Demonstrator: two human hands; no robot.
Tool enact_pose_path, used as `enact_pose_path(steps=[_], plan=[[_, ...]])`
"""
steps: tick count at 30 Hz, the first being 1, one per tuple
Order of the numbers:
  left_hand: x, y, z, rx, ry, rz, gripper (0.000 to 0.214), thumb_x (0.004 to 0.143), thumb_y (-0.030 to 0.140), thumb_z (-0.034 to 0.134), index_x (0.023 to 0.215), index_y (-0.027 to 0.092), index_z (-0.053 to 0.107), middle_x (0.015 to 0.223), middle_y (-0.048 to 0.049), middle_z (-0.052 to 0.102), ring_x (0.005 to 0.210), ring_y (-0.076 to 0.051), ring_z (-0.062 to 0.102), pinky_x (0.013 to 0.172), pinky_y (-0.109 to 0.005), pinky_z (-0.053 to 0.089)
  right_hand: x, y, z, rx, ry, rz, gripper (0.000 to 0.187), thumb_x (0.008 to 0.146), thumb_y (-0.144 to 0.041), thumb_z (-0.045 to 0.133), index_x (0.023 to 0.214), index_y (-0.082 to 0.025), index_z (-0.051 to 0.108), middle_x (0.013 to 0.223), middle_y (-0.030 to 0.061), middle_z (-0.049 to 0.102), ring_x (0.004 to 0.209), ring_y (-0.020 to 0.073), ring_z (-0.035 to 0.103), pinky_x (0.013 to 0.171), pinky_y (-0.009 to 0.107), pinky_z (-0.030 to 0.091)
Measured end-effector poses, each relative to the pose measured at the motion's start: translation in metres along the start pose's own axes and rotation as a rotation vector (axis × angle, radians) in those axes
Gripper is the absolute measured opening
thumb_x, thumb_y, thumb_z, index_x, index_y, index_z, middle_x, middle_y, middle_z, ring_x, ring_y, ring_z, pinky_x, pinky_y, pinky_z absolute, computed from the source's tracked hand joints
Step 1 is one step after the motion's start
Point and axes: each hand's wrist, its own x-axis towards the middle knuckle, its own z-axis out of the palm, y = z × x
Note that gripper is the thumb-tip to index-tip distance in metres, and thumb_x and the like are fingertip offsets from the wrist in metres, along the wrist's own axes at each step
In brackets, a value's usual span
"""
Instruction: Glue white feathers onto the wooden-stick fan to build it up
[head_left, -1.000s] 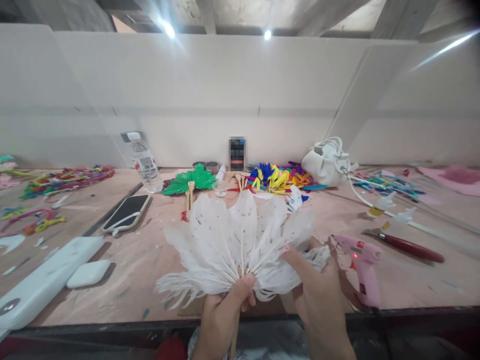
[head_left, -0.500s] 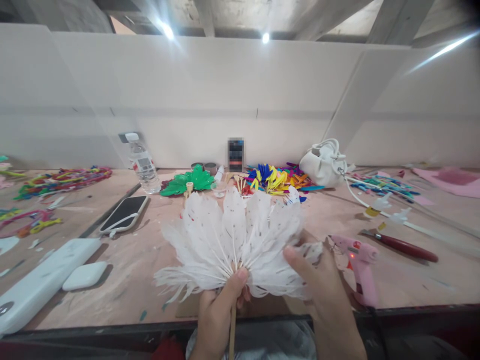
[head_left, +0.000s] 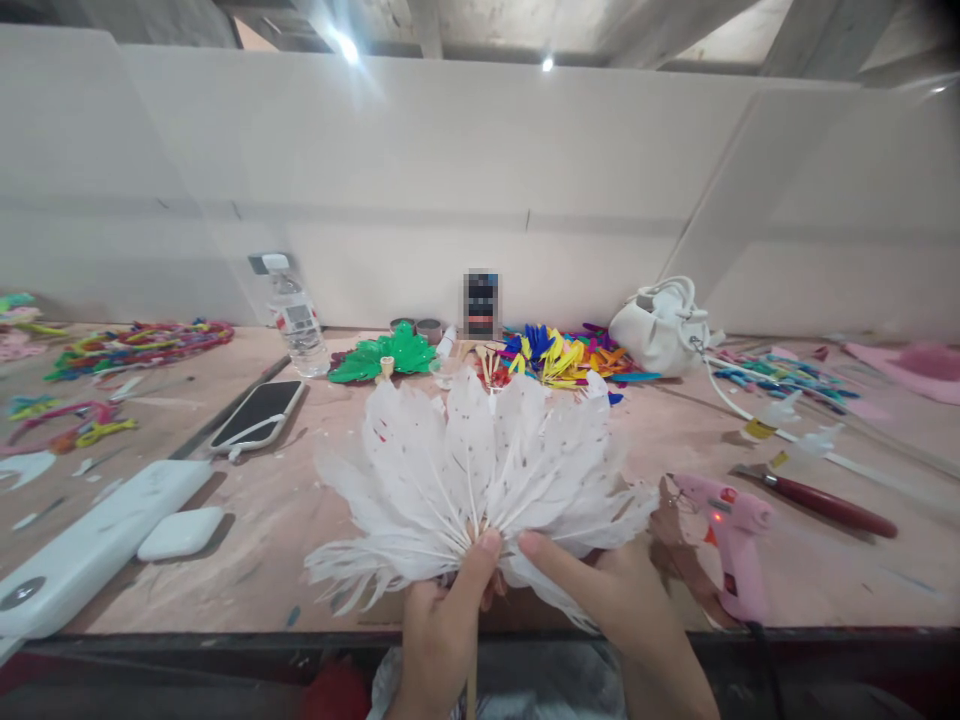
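A fan of white feathers (head_left: 480,470) on a thin wooden stick (head_left: 472,690) stands upright over the near edge of the table. My left hand (head_left: 442,630) is closed round the base of the fan, thumb pressed where the quills meet. My right hand (head_left: 607,600) reaches in from the right. Its thumb and fingers pinch the lower right feathers close to the same base. Both hands hold the fan just above the table's front edge.
A pink glue gun (head_left: 731,540) stands right of my right hand, a red-handled tool (head_left: 821,505) beyond it. A phone (head_left: 259,412), a white power bank (head_left: 90,550) and a small white case (head_left: 181,532) lie left. Coloured feathers (head_left: 559,357), a green feather fan (head_left: 386,357), a water bottle (head_left: 296,318) and a white bag (head_left: 660,328) sit at the back.
My right hand slid from the fan's right-hand feathers down and left to its base, beside my left thumb. The fan stayed in my left hand.
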Motion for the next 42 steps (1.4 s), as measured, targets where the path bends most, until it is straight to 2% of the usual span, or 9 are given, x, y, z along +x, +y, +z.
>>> enact_pose_path(steps=[11,16,20,25,29,32,34,39,42], plan=[[0.007,-0.012,-0.007,-0.058,-0.084,0.012,0.045,0.077,0.050,0.080,0.047,0.020,0.066,0.046,-0.0013,0.060,0.047,-0.016,0.056,0.051,-0.028,0.045,-0.010,-0.006,0.008,0.165,0.137,0.082,0.018,0.077,-0.032,0.083,0.095,-0.026,0.083,0.100,0.0025,0.083,0.099,0.0277,0.078,0.096,0.040,0.061],[0.003,-0.002,-0.002,-0.084,-0.086,-0.026,0.043,0.074,0.048,0.082,0.047,0.019,0.065,0.045,-0.0004,0.058,0.047,-0.014,0.053,0.050,-0.026,0.043,-0.005,-0.008,-0.004,0.222,0.031,-0.047,0.013,0.083,-0.037,0.084,0.084,-0.024,0.079,0.080,0.0014,0.076,0.070,0.0189,0.071,0.063,0.026,0.057],[-0.003,0.008,0.003,-0.108,-0.031,-0.062,0.039,0.071,0.043,0.083,0.047,0.019,0.064,0.047,0.0005,0.058,0.049,-0.013,0.052,0.052,-0.025,0.042,-0.001,-0.009,-0.014,0.171,0.030,-0.114,0.011,0.086,-0.035,0.084,0.086,-0.025,0.081,0.085,0.0029,0.077,0.073,0.0191,0.072,0.061,0.025,0.058],[0.001,0.008,0.002,-0.135,-0.095,-0.036,0.039,0.072,0.043,0.084,0.048,0.019,0.064,0.047,0.0001,0.058,0.048,-0.013,0.051,0.050,-0.025,0.042,0.007,-0.004,-0.025,0.097,0.225,-0.119,0.012,0.083,-0.033,0.087,0.090,-0.024,0.084,0.085,0.0035,0.079,0.072,0.0204,0.072,0.063,0.028,0.059],[0.003,0.009,0.002,-0.159,-0.099,-0.040,0.038,0.071,0.043,0.085,0.050,0.019,0.063,0.048,0.0008,0.058,0.047,-0.012,0.050,0.050,-0.024,0.042,0.017,-0.004,-0.029,0.155,0.509,-0.195,0.020,0.078,-0.031,0.091,0.095,-0.026,0.083,0.088,0.0009,0.078,0.076,0.0161,0.070,0.065,0.023,0.055],[0.001,0.011,0.003,-0.093,-0.068,-0.026,0.042,0.073,0.046,0.083,0.049,0.019,0.062,0.048,0.0012,0.056,0.048,-0.011,0.049,0.051,-0.023,0.041,0.021,-0.008,-0.028,0.181,0.691,-0.200,0.023,0.082,-0.037,0.087,0.100,-0.025,0.082,0.089,0.0015,0.075,0.073,0.0121,0.065,0.057,0.018,0.047],[0.000,0.010,0.002,-0.004,-0.056,-0.005,0.047,0.075,0.049,0.081,0.045,0.020,0.060,0.046,0.0011,0.054,0.048,-0.012,0.050,0.052,-0.024,0.042,0.020,-0.009,-0.028,0.228,0.655,-0.203,0.031,0.086,-0.047,0.080,0.106,-0.024,0.080,0.090,0.0035,0.073,0.073,0.0138,0.065,0.051,0.019,0.042],[0.001,0.004,0.002,0.086,-0.052,-0.013,0.053,0.075,0.056,0.081,0.043,0.020,0.059,0.045,0.0010,0.053,0.047,-0.014,0.050,0.052,-0.026,0.041,0.010,-0.007,-0.024,0.312,0.157,-0.062,0.041,0.078,-0.056,0.085,0.101,-0.022,0.079,0.085,0.0061,0.077,0.072,0.0237,0.073,0.055,0.027,0.055],[0.001,0.007,0.002,0.148,-0.043,0.014,0.053,0.076,0.054,0.078,0.041,0.022,0.056,0.041,0.0024,0.047,0.044,-0.013,0.047,0.050,-0.027,0.039,0.006,-0.010,-0.016,0.257,0.174,0.060,0.031,0.079,-0.051,0.087,0.084,-0.021,0.080,0.081,0.0055,0.078,0.073,0.0235,0.073,0.061,0.028,0.058]])
